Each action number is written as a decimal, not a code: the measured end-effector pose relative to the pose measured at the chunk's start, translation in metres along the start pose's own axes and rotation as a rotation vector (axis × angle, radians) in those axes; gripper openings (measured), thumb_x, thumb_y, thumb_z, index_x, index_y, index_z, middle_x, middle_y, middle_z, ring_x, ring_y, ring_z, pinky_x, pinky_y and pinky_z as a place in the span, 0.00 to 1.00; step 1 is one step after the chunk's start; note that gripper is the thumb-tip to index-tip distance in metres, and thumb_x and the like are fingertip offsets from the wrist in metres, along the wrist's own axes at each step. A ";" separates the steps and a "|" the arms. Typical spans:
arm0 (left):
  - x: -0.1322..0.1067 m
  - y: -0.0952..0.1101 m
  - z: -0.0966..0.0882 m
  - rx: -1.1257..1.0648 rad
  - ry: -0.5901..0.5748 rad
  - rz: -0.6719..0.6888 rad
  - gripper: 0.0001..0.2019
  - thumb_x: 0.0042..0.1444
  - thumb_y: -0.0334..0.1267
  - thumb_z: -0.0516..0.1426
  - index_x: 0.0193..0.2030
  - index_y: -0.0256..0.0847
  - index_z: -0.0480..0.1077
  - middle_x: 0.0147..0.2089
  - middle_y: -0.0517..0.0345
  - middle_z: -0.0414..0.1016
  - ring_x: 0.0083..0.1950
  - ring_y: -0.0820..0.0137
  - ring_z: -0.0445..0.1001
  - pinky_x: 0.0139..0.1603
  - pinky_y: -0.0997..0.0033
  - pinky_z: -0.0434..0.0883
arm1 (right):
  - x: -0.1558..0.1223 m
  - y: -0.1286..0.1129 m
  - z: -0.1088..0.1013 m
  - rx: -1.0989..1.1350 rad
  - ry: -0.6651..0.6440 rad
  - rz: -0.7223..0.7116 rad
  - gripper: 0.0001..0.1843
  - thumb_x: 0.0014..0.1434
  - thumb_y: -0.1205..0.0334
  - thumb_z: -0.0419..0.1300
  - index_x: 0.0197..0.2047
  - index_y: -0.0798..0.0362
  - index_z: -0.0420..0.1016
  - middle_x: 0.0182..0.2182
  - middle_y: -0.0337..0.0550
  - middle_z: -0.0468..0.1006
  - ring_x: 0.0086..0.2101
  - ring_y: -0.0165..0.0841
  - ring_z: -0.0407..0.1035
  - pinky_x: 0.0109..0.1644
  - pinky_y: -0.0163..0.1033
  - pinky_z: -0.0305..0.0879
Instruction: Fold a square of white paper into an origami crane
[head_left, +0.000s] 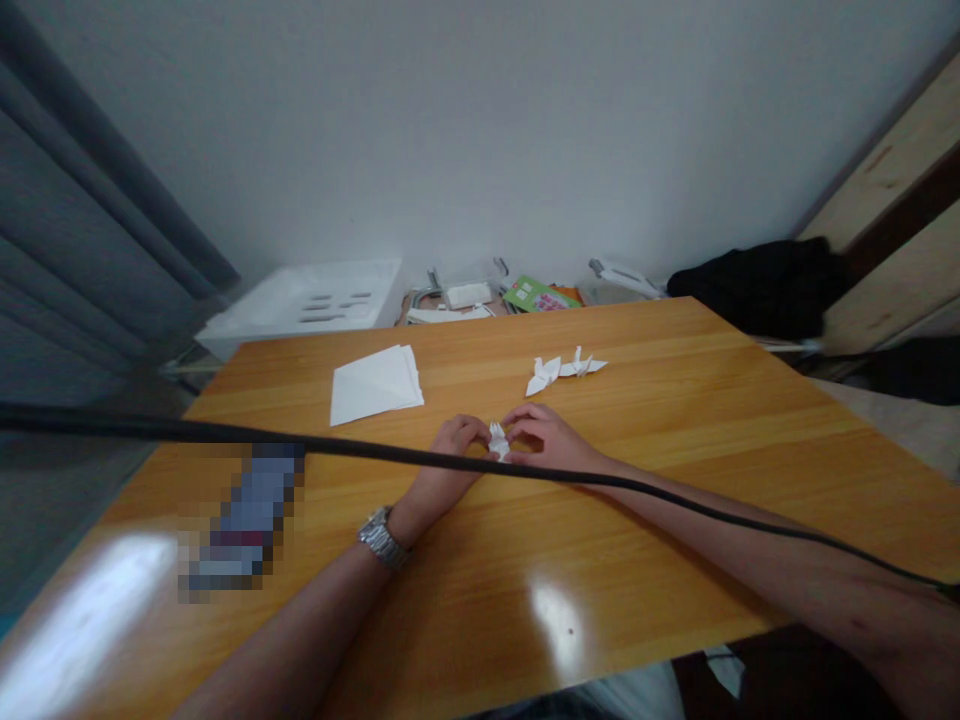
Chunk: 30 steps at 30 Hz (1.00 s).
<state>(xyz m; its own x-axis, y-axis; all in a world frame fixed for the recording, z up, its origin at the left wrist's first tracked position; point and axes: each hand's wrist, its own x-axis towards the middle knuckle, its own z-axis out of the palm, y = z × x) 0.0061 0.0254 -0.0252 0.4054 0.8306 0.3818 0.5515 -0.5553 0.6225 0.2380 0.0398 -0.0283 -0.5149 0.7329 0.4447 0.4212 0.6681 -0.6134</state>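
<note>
My left hand (452,444) and my right hand (547,440) meet at the middle of the wooden table (675,480). Both pinch a small white folded paper piece (498,438) between their fingertips, close to the tabletop. A metal watch (382,538) sits on my left wrist. Two finished white paper cranes (562,370) lie on the table just beyond my right hand. A stack of white paper sheets (375,384) lies to the left, beyond my left hand.
A black cable (315,443) crosses the view in front of my arms. A blurred dark object (247,520) lies at the table's left. Behind the table stand a white box (307,300), clutter (525,293) and a black bag (757,285).
</note>
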 end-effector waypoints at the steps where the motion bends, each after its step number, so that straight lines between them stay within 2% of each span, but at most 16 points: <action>1: 0.000 0.000 0.000 0.000 0.004 0.002 0.06 0.57 0.35 0.64 0.42 0.41 0.75 0.47 0.53 0.75 0.51 0.62 0.73 0.56 0.58 0.70 | 0.000 -0.001 0.000 0.000 0.000 0.002 0.08 0.58 0.58 0.70 0.40 0.50 0.80 0.47 0.47 0.77 0.50 0.41 0.70 0.56 0.49 0.66; 8: -0.001 0.001 -0.001 -0.019 -0.003 -0.009 0.05 0.58 0.37 0.64 0.41 0.42 0.77 0.48 0.52 0.75 0.51 0.62 0.73 0.57 0.58 0.70 | 0.001 -0.006 -0.001 -0.001 -0.004 0.014 0.04 0.60 0.61 0.68 0.38 0.50 0.79 0.44 0.45 0.79 0.46 0.39 0.72 0.53 0.47 0.66; 16: -0.001 0.003 -0.001 -0.040 0.003 -0.007 0.03 0.60 0.38 0.63 0.36 0.42 0.77 0.49 0.52 0.74 0.52 0.63 0.73 0.56 0.60 0.71 | 0.001 -0.010 0.002 -0.016 0.001 0.036 0.03 0.60 0.62 0.67 0.39 0.50 0.80 0.43 0.45 0.79 0.46 0.39 0.72 0.53 0.46 0.67; 22: -0.001 0.010 -0.004 0.007 -0.008 0.009 0.03 0.60 0.36 0.63 0.35 0.41 0.76 0.48 0.51 0.75 0.50 0.62 0.74 0.54 0.60 0.72 | 0.000 -0.014 -0.001 -0.047 -0.015 -0.023 0.05 0.63 0.60 0.65 0.36 0.51 0.79 0.42 0.47 0.79 0.45 0.39 0.72 0.51 0.46 0.68; 26: -0.001 0.018 -0.010 0.020 -0.079 0.038 0.03 0.62 0.34 0.60 0.38 0.41 0.75 0.48 0.51 0.76 0.50 0.63 0.75 0.54 0.61 0.73 | -0.001 -0.012 -0.002 -0.065 -0.057 -0.077 0.08 0.66 0.57 0.62 0.37 0.51 0.79 0.42 0.47 0.81 0.44 0.39 0.73 0.51 0.46 0.68; 30: -0.001 0.023 -0.019 0.037 -0.182 0.076 0.06 0.62 0.35 0.60 0.45 0.43 0.75 0.49 0.52 0.77 0.50 0.63 0.76 0.54 0.62 0.73 | -0.003 -0.011 -0.003 -0.072 -0.095 -0.107 0.10 0.68 0.56 0.59 0.39 0.50 0.78 0.43 0.45 0.82 0.45 0.38 0.75 0.58 0.49 0.64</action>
<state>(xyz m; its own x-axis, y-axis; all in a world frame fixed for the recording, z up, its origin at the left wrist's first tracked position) 0.0043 0.0128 0.0018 0.5704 0.7666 0.2948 0.5393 -0.6203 0.5696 0.2372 0.0302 -0.0205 -0.6269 0.6436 0.4390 0.4104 0.7518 -0.5162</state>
